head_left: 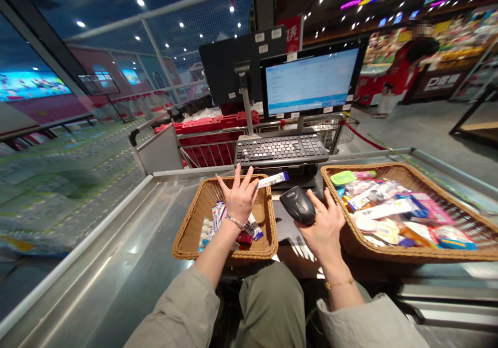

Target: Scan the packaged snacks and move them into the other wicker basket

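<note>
Above the smaller wicker basket (182,234), my left hand (238,197) pinches a narrow white packet with blue ends (273,179) at its thumb side, the other fingers spread. Below that hand, the basket holds several slim white-and-blue packets (218,217) and a blister-like strip of round white pieces (205,232); my wrist covers part of them. To the right, my right hand (324,223) is wrapped around a black barcode scanner (298,205). The scanner's head points left toward the packet. Its grip is mostly hidden by my fingers.
A larger wicker basket (389,257) full of mixed packaged sweets stands at the right. Ahead are a keyboard (282,149) and a lit monitor (311,81) on the metal counter (128,249). Shopping carts stand behind. A person in a red apron (404,65) is farther right.
</note>
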`<action>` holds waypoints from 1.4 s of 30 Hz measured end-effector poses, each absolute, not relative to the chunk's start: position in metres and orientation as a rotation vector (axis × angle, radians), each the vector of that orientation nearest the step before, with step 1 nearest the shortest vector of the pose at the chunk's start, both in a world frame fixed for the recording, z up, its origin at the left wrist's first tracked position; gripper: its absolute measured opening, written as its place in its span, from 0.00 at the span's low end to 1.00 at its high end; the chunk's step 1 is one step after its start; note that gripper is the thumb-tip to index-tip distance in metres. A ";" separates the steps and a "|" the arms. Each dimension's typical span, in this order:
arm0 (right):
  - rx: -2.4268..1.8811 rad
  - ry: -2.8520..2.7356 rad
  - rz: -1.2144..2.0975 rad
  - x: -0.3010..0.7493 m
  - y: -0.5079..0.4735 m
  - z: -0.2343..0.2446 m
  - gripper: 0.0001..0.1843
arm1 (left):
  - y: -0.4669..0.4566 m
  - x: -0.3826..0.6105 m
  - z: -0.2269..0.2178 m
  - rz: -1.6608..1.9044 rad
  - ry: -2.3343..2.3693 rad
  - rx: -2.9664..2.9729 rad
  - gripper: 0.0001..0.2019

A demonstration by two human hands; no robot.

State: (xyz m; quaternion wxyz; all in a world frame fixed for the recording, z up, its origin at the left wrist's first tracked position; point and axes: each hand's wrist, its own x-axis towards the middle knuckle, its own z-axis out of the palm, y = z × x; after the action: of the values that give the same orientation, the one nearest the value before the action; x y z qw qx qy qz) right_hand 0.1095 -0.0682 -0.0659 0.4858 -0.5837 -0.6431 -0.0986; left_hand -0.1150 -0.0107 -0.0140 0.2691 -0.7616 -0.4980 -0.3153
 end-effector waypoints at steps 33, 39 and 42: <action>-1.440 -1.581 -0.174 0.113 -0.074 -0.063 0.17 | -0.012 -0.103 -0.033 -0.963 -1.402 -2.053 0.11; -1.445 -1.519 -0.225 0.129 -0.081 -0.052 0.18 | -0.014 -0.099 -0.030 -0.983 -1.351 -2.068 0.11; -1.479 -1.470 -0.251 0.140 -0.085 -0.045 0.18 | -0.016 -0.094 -0.025 -0.977 -1.315 -2.087 0.11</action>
State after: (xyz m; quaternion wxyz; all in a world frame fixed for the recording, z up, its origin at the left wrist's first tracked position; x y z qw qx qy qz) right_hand 0.1401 -0.0854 -0.0451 0.4976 -0.6107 -0.6072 -0.1035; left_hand -0.0939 -0.0158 -0.0252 0.2416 -0.7632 -0.4811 -0.3573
